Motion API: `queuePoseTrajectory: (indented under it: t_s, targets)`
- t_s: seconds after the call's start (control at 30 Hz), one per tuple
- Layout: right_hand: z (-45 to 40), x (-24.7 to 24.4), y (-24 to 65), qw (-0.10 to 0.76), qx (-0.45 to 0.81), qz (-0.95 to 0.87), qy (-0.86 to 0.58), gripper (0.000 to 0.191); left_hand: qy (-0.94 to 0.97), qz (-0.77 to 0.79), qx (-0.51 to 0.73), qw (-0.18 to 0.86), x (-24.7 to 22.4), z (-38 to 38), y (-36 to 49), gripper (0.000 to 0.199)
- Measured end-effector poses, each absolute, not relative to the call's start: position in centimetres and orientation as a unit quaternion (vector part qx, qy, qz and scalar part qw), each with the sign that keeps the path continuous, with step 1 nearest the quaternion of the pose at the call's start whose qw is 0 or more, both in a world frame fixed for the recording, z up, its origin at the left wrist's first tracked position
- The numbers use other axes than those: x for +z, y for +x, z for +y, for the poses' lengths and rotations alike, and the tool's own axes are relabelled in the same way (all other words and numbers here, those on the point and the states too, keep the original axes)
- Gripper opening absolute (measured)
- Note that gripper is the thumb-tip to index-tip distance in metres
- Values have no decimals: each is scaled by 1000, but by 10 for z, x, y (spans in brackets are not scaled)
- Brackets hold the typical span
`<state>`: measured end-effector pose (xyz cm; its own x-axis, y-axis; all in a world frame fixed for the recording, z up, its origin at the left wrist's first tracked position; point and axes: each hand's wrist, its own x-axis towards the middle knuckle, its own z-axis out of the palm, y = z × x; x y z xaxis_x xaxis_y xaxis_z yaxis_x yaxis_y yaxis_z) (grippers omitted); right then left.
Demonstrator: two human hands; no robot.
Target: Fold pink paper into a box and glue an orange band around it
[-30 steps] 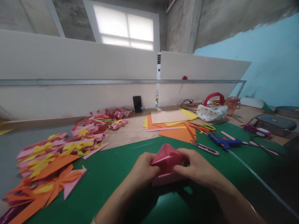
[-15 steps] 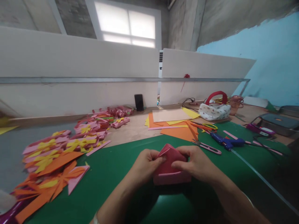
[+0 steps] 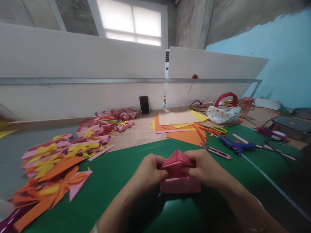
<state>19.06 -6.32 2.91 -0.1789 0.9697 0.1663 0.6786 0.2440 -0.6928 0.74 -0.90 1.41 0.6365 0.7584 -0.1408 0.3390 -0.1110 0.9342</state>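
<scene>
A folded pink paper box (image 3: 180,186) stands on the green mat (image 3: 109,181) right in front of me. Its near wall is upright, and a pointed flap rises at the back. My left hand (image 3: 155,168) grips the box's left side, thumb inside and fingers behind the paper. On the opposite side my right hand (image 3: 199,165) pinches the folded paper, its thumb reaching inside the box. Some fingertips are hidden behind the paper.
Pink paper pieces with yellow bows (image 3: 84,149) and orange paper strips (image 3: 63,186) pile up at left. To the right lie a box cutter (image 3: 218,152), a blue glue gun (image 3: 236,145) and scissors (image 3: 218,129). Orange sheets (image 3: 187,137), a phone (image 3: 144,105) and a fabric basket (image 3: 223,114) are farther back.
The box has opened wider, its side corners now folding inward beneath the pointed back flap. Both thumbs have shifted lower inside it. The view has tilted slightly.
</scene>
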Motion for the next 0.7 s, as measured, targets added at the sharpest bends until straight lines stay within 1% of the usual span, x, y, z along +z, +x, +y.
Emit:
queuePoseTrajectory:
  t_s: [0.07, 0.2, 0.3, 0.37, 0.47, 0.53, 0.67, 0.7]
  targets:
    - [-63, 31, 190, 308, 242, -731, -559, 17, 704, 385, 208, 559, 17, -9, 8, 20]
    - [-65, 37, 190, 310, 232, -755, -528, 9, 636, 353, 277, 628, 22, -10, 10, 23]
    - [-68, 39, 191, 313, 223, -777, -498, 9, 584, 319, 287, 689, 23, -12, 10, 21]
    - [-68, 38, 193, 320, 242, -785, -472, 9, 569, 305, 289, 707, 22, -13, 11, 18]
    - [-65, 32, 196, 312, 273, -795, -444, 12, 569, 300, 289, 709, 19, -11, 13, 15]
    - [-63, 30, 198, 290, 275, -803, -442, 15, 569, 321, 277, 705, 16, -10, 15, 13]
    - [-60, 35, 203, 245, 279, -826, -424, 11, 570, 375, 263, 682, 10, -7, 16, 10]
    - [-60, 37, 205, 240, 287, -831, -412, 13, 571, 384, 264, 676, 9, -7, 17, 10]
